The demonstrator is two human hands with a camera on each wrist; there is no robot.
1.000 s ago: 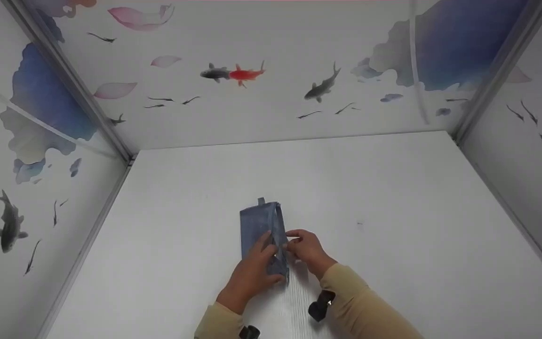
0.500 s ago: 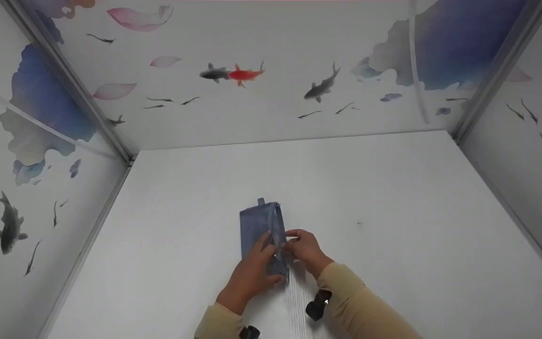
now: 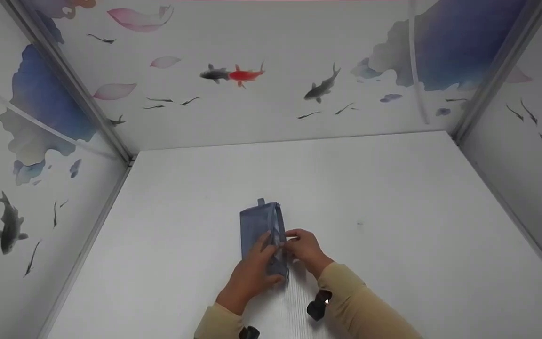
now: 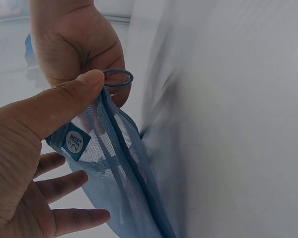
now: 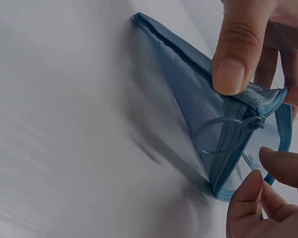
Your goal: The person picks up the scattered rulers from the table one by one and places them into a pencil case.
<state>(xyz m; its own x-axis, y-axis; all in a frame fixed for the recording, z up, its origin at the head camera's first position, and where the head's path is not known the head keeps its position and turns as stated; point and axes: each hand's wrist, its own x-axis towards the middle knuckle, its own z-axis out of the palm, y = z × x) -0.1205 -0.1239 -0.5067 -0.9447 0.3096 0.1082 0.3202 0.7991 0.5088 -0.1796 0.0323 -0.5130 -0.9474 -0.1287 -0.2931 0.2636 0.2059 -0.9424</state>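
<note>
A blue mesh zipper pouch (image 3: 254, 221) stands on the white table, a small loop at its far end. My left hand (image 3: 248, 275) grips its near part. In the left wrist view, the left thumb (image 4: 72, 99) presses the zip end beside a sewn label (image 4: 76, 142), with the other fingers spread. A ring pull hangs from the zip slider (image 5: 255, 123) in the right wrist view. My right hand (image 3: 309, 247) is at the pouch's right side; its thumb and fingertips close together at the lower edge (image 5: 226, 194), pinching there. The pouch's end gapes between the hands.
White walls with painted fish and petals enclose the table (image 3: 384, 188) at the back and both sides. Metal frame posts (image 3: 71, 80) run along the wall joints. A small dark mark (image 3: 359, 223) is on the table right of the pouch. Black wrist cameras (image 3: 319, 305) hang by both sleeves.
The right hand and forearm have shifted very slightly left. Otherwise both hands and the pouch stay where they were.
</note>
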